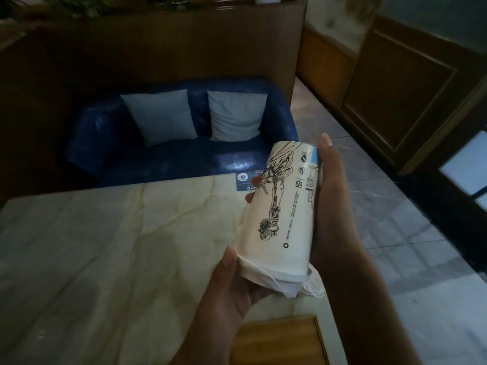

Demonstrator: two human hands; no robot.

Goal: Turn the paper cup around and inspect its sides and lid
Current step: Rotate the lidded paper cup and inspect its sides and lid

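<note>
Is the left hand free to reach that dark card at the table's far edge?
Probably not right now. The left hand is cradling the wide end of the paper cup, with the right hand along its side. The dark card lies unblocked on the table beyond.

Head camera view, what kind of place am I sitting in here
Probably a cafe or restaurant booth. A marble-look table faces a blue sofa with two pale cushions, wood partitions stand behind, and both hands hold a printed takeaway paper cup.
</note>
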